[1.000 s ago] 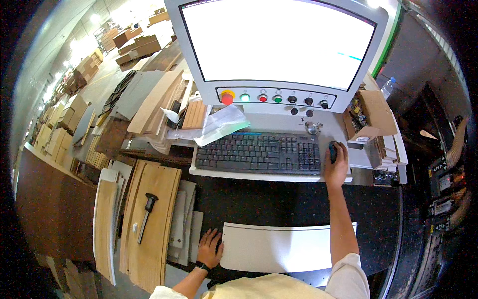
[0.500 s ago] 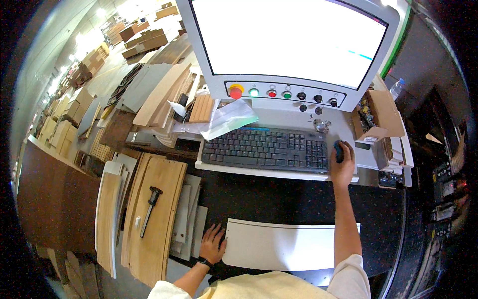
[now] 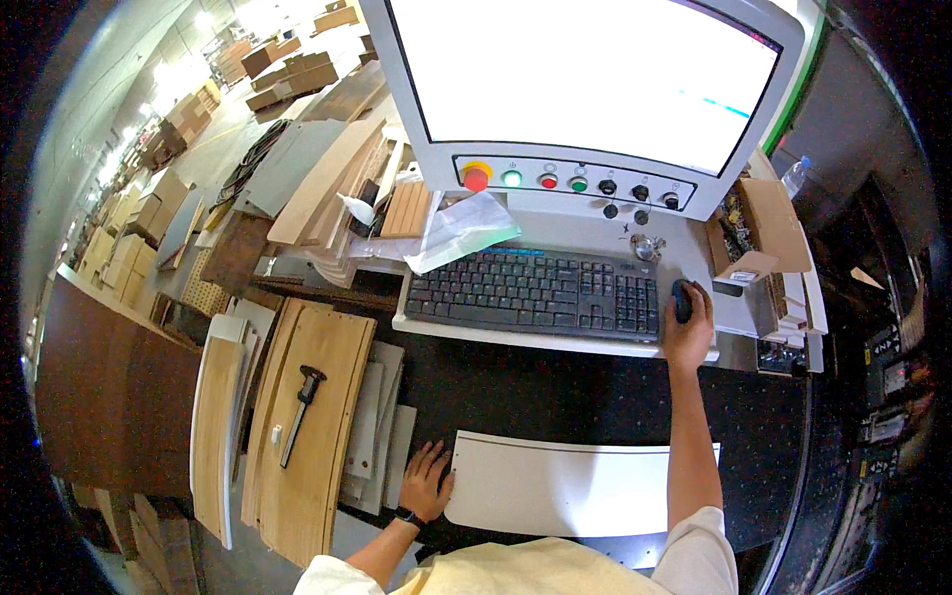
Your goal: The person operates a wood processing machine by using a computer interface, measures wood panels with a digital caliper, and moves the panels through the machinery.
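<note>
Grip of the right hand is curled over a black mouse, which is grasped at the right end of a pale shelf, just beside the keyboard. By the left hand nothing is held: its fingers are spread, palm down, at the left end of a white panel; whether the edge is touched cannot be told. For steady pointing, the mouse is best held lightly and guided in short strokes, as little room is left between the keyboard and the open cardboard box. The left hand is best kept loose, so that the panel is not nudged.

By the black bench, marked with small specks, the panel is carried lying flat. To its left, wooden boards are topped by a caliper, with grey plates ranged alongside. Buttons and knobs are set in a row under the screen, whose content is mostly washed out by glare. Beyond, at upper left, brown stacks are spread through a brightly lit hall.
</note>
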`<move>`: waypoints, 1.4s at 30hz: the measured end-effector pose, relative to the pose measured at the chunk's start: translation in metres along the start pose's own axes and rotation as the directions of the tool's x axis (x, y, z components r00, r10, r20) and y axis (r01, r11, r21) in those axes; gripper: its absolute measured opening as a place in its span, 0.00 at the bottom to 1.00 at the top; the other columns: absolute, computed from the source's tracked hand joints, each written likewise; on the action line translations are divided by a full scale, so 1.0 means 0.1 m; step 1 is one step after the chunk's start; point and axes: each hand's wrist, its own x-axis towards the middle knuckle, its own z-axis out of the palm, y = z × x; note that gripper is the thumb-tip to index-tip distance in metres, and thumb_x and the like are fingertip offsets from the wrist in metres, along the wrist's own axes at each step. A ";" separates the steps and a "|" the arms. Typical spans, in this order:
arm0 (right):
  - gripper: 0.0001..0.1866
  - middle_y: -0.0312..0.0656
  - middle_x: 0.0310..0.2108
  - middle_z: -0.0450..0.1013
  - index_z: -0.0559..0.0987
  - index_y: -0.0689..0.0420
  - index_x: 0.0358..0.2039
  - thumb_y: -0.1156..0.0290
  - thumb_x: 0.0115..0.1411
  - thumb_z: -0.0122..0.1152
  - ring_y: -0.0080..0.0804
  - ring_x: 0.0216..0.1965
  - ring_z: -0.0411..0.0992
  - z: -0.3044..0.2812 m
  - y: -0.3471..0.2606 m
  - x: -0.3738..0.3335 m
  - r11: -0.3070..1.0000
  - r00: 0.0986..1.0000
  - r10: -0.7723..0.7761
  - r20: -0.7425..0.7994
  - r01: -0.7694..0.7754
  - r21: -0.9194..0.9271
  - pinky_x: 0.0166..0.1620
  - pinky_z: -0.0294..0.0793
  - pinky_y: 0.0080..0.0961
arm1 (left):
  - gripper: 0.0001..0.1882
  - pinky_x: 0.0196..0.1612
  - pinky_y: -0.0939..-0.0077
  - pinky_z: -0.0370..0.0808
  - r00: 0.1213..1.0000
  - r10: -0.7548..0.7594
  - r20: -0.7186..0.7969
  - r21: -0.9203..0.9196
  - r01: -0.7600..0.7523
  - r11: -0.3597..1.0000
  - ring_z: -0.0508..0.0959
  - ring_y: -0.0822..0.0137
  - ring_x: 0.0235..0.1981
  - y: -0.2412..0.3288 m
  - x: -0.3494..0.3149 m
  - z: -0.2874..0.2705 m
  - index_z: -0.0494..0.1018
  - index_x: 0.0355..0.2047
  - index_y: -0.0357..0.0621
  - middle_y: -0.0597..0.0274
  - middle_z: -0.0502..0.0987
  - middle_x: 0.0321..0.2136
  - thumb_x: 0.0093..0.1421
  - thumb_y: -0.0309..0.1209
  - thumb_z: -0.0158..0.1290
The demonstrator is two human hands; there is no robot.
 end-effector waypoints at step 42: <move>0.24 0.55 0.59 0.76 0.77 0.59 0.58 0.69 0.62 0.68 0.58 0.57 0.76 0.00 -0.02 0.00 0.997 0.999 0.039 0.004 -0.039 -0.062 0.59 0.77 0.45 | 0.23 0.70 0.47 0.65 1.000 0.001 -0.004 0.003 -0.001 1.000 0.68 0.45 0.68 -0.02 0.00 0.02 0.76 0.59 0.42 0.49 0.73 0.65 0.66 0.36 0.57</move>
